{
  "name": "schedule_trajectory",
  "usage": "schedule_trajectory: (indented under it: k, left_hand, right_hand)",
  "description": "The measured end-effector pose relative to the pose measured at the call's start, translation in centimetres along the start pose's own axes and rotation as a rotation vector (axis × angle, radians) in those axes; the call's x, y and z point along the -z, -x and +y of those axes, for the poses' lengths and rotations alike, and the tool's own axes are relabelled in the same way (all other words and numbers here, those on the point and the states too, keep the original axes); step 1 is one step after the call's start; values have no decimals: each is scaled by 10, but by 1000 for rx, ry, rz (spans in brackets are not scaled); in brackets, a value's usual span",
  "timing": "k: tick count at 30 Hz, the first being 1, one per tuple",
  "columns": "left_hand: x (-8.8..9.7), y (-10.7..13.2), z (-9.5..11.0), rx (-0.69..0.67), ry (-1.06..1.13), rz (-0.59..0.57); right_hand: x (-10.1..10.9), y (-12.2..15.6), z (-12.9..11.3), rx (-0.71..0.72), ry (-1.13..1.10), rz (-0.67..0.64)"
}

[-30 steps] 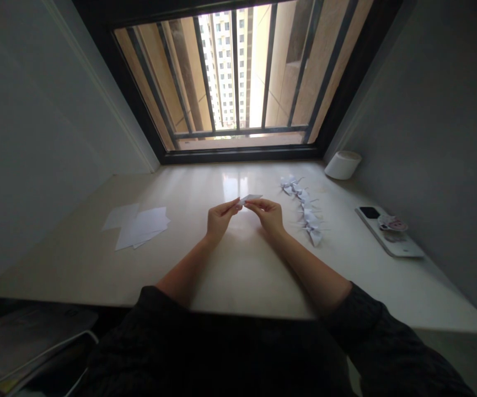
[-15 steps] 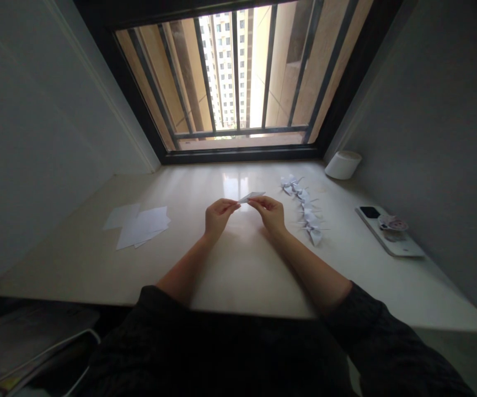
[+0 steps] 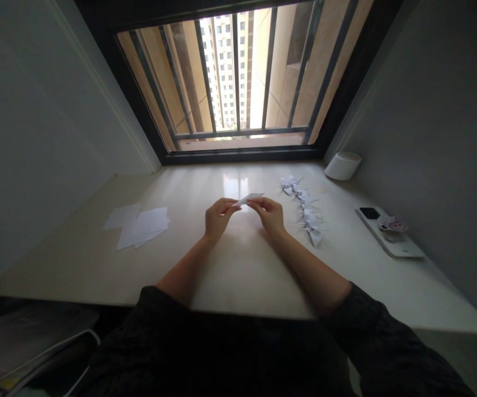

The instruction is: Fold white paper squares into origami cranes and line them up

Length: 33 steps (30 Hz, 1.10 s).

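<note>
A small folded piece of white paper (image 3: pixel 250 197) is held up over the middle of the sill. My left hand (image 3: pixel 219 216) pinches its near left end between thumb and fingers. On the other side, my right hand (image 3: pixel 269 213) grips the paper's lower right edge, fingertips close to those of the left. To the right of my hands lies a row of several folded paper cranes (image 3: pixel 306 212). Loose white paper sheets (image 3: pixel 143 225) overlap on the left.
A pale, glossy sill (image 3: pixel 238 275) bears everything, under a barred window (image 3: pixel 238 82). At the right wall stand a white cylindrical object (image 3: pixel 343 166) and a white phone (image 3: pixel 403 245) with a round grip on its back. Walls close in both sides.
The folded paper has tilted slightly, and its left end shows a little more between my fingers. My hands have barely shifted; everything else stays put.
</note>
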<state>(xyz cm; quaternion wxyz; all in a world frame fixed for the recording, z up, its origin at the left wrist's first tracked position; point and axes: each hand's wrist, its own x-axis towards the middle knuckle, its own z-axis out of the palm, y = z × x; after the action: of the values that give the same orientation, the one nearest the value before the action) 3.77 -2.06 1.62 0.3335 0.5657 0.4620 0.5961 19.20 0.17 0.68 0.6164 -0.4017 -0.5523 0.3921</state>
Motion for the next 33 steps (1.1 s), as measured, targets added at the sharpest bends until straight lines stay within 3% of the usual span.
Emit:
schedule_trajectory:
  k: [7,21,33]
  left_hand:
    - [-1,-2,-8,-30,50,36]
    - [-2,-4,-11,80,157,70]
    - [-6,-2,-10,99,171,37]
  right_hand:
    - [-1,2,-1,-13,-51,-7]
    - [-2,1,6,-72,-89,-48]
    - [-6,4,3,-217,-306,60]
